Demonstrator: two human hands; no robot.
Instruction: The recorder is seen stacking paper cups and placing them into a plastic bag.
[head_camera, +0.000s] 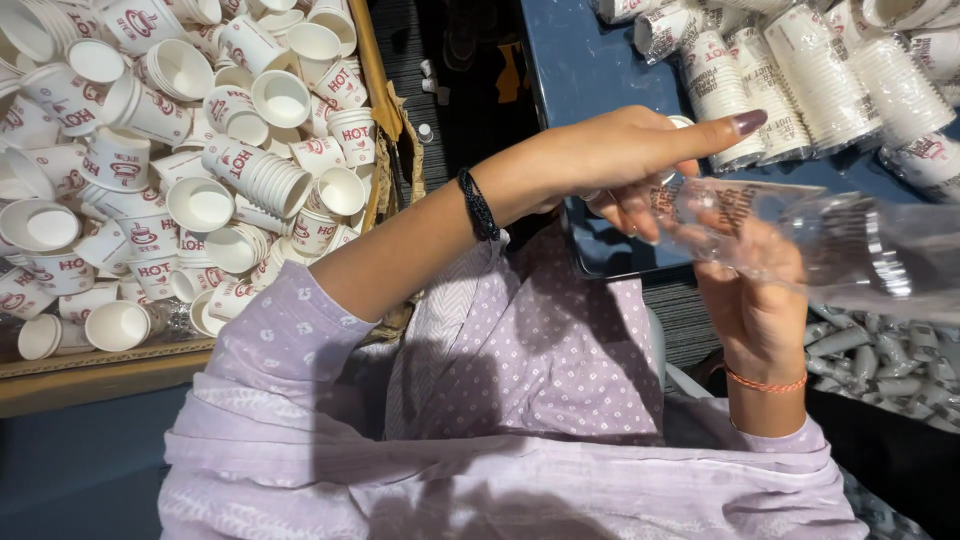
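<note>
Above the blue tabletop (580, 70), a light, crushable cup stack in a slippery clear sleeve (800, 245) is gripped near its end by the closed left hand (640, 160) and right hand (755, 300).

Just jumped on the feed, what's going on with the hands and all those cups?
A person in a lilac top holds a clear plastic sleeve between both hands. The right hand grips it from below; the left hand is at its open end, thumb stretched out. Loose paper cups fill a wooden crate on the left, and bagged cup stacks lie on the blue table ahead.
</note>
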